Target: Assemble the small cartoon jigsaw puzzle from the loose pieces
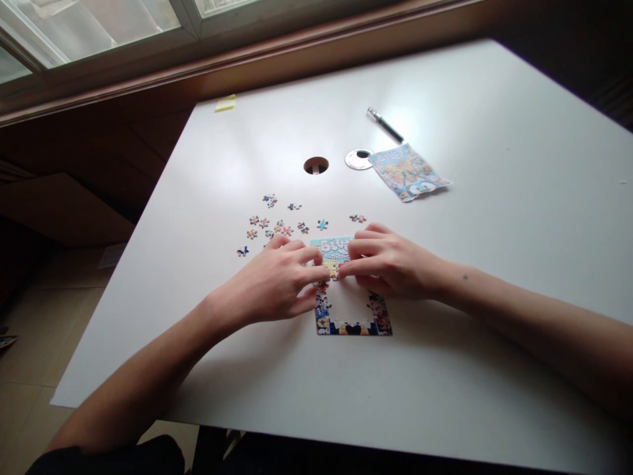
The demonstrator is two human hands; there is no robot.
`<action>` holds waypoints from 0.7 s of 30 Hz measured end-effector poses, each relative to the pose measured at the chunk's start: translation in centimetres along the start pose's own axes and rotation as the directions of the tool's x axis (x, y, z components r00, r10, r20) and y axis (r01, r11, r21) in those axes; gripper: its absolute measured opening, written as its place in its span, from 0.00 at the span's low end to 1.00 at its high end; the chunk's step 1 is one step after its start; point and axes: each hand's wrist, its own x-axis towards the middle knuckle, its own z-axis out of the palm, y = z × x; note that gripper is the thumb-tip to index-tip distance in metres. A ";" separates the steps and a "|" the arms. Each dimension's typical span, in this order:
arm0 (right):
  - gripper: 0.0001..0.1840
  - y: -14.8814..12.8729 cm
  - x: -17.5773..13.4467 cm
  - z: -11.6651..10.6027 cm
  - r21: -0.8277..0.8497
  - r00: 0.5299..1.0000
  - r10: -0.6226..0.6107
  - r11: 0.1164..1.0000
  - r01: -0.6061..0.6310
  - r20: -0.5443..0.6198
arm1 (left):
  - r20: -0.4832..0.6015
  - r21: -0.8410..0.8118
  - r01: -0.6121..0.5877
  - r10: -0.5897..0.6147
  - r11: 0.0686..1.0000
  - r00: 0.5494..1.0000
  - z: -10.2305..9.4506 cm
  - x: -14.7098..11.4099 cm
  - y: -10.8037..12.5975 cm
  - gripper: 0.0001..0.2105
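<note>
A small jigsaw puzzle (353,328) lies flat on the white table, its border joined and its middle showing bare tabletop. Over its left side is my left hand (277,277), fingers curled, with the index fingertip on a yellowish puzzle piece (333,272) near the top of the opening. From the right, my right hand (390,260) meets that same piece with bent fingers. Both hands' fingertips partly cover the piece and the puzzle's side edges. Several loose puzzle pieces (285,230) lie face up beyond my left hand, and a couple of pieces (357,218) lie beyond my right.
A printed puzzle packet (408,173) lies on the table (494,198) at the right, partly over a round cap (353,159). Close by are a dark pen (386,125) and an open cable hole (316,165). A yellow sticky note (225,103) is at the far edge.
</note>
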 end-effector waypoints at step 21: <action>0.09 0.7 -0.3 0.6 0.166 0.923 0.323 0.942 -0.292 -0.209 | -0.285 -0.151 0.063 -0.105 0.987 0.953 -0.9 -0.8 -4.5 0.06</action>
